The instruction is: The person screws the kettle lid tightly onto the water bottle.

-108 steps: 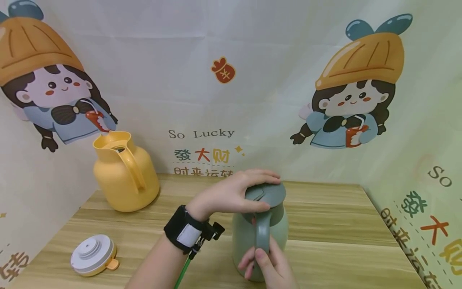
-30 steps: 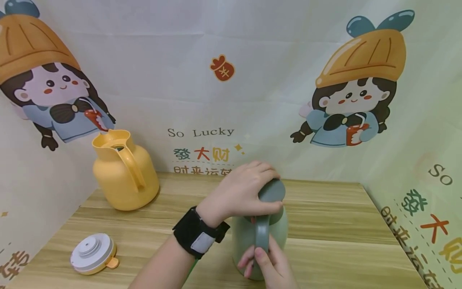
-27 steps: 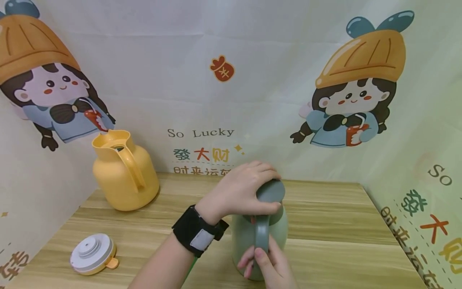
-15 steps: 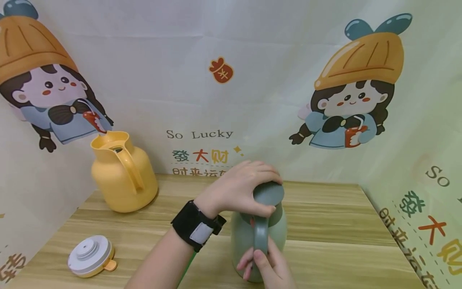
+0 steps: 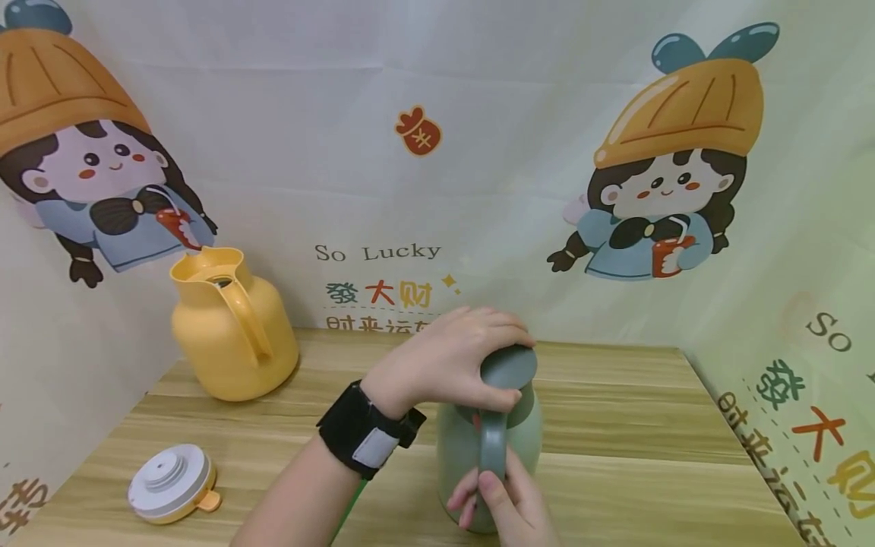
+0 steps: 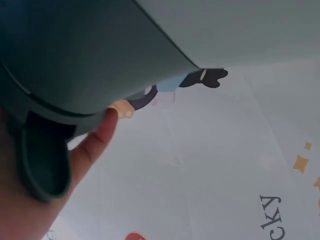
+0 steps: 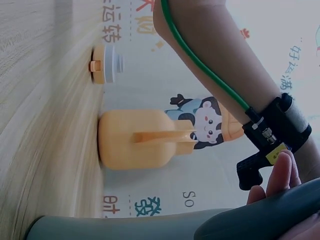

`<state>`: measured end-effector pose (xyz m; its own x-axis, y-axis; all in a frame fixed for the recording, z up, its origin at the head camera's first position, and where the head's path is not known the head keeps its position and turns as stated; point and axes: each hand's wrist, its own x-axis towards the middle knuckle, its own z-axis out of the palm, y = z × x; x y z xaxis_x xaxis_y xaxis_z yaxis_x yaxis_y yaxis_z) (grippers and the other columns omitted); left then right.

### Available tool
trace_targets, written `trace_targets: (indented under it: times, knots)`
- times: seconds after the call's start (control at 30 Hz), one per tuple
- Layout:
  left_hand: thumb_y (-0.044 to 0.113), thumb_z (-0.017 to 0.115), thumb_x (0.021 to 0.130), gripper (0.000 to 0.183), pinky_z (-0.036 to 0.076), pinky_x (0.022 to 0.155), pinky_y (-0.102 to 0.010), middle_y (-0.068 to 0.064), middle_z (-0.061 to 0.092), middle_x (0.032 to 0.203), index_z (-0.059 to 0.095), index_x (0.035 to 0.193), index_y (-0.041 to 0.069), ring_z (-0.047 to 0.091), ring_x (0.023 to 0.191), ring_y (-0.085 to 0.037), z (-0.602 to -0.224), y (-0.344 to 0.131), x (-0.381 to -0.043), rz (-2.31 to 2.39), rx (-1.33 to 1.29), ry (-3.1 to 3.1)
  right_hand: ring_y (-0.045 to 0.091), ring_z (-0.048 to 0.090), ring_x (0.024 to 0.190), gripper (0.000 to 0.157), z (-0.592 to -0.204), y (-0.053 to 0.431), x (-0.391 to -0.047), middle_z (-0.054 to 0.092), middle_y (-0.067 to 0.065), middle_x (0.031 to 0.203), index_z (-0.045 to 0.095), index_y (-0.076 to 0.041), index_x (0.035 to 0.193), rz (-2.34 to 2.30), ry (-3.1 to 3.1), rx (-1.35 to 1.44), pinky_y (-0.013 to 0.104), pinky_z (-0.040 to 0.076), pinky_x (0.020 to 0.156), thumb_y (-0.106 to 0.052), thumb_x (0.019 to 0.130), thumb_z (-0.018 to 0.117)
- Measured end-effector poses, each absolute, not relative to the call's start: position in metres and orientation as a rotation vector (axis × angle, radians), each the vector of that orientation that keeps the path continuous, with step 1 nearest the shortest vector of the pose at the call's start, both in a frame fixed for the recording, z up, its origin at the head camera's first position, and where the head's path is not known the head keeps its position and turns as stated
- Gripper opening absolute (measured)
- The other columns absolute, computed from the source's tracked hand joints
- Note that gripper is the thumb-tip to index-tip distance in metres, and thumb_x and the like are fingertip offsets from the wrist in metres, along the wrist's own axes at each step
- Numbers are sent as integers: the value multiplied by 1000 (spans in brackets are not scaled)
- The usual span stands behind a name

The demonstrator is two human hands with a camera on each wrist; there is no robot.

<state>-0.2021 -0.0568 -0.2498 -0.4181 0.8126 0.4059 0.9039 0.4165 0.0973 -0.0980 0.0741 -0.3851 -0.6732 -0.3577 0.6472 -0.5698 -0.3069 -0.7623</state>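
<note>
A green thermos jug (image 5: 526,444) stands upright on the table in the head view. My left hand (image 5: 447,361) grips its grey-green lid (image 5: 510,368) from above, thumb along the near rim and fingers over the far rim. Close up in the left wrist view, a fingertip presses the lid's edge beside a protruding tab (image 6: 46,165). My right hand (image 5: 513,505) holds the jug's handle (image 5: 493,444), with the thumb on the near side and fingers curled through behind it. The left palm covers part of the lid.
At the back left stands a yellow thermos jug (image 5: 235,342) with its mouth uncovered. A yellow lid (image 5: 171,486) lies upside down in front of it, white underside up. A printed cloth (image 5: 492,190) hangs behind and beside the wooden table (image 5: 615,494).
Since the oldest frame my left hand has turned on the lid, and the lid's tab has gone under the palm. Over the last second it has shifted slightly back left. The right hand stays put.
</note>
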Motion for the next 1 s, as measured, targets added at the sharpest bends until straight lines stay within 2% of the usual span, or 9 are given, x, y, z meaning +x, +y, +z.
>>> trace_targets:
  times: [0.13, 0.23, 0.4, 0.47, 0.6, 0.8, 1.0]
  knots:
    - [48, 58, 75, 55, 36, 90, -30, 6, 51, 119, 54, 121, 18, 43, 110, -8, -250, -54, -191, -347, -1389, -2435, 25, 56, 57, 44, -386, 75, -96, 58, 23, 77, 15, 6, 140, 2143, -1776, 1171, 36, 50, 55, 10, 97, 21]
    - [55, 56, 76, 63, 35, 93, -36, 0, 49, 124, 51, 126, 17, 42, 114, -16, -249, -49, -180, -219, -1222, -2470, 25, 57, 57, 41, -386, 75, -95, 57, 24, 78, 17, 7, 138, 2149, -1795, 1150, 36, 50, 55, 9, 97, 21]
    - [62, 54, 75, 65, 39, 85, -39, -8, 50, 112, 54, 116, 12, 44, 104, -25, -249, -33, -165, -95, -901, -2470, 26, 57, 57, 24, -386, 75, -95, 57, 25, 78, 34, 10, 118, 2141, -1818, 1109, 36, 50, 55, 8, 97, 21]
    - [64, 54, 76, 62, 39, 79, -38, -7, 49, 103, 56, 110, 12, 44, 97, -25, -250, -27, -162, -86, -821, -2488, 26, 57, 58, 20, -385, 76, -94, 57, 25, 80, 36, 8, 112, 2153, -1844, 1081, 35, 50, 56, 7, 98, 22]
    - [65, 50, 79, 59, 37, 71, -35, -4, 45, 92, 56, 104, 12, 42, 89, -23, -255, -20, -159, -87, -731, -2560, 25, 57, 60, 20, -384, 77, -92, 57, 25, 81, 37, 7, 112, 2172, -1872, 1064, 34, 50, 57, 5, 99, 22]
    - [56, 49, 84, 44, 36, 67, -33, -1, 42, 84, 56, 91, 13, 40, 82, -20, -260, -18, -162, -155, -692, -2577, 26, 57, 59, 22, -384, 76, -93, 57, 25, 80, 37, 7, 114, 2167, -1855, 1089, 35, 50, 56, 6, 98, 22]
    - [48, 51, 81, 34, 34, 64, -32, 1, 39, 81, 54, 83, 15, 37, 77, -17, -262, -21, -167, -219, -720, -2539, 27, 56, 58, 22, -383, 75, -94, 57, 24, 79, 37, 8, 115, 2157, -1835, 1104, 36, 50, 54, 7, 98, 23]
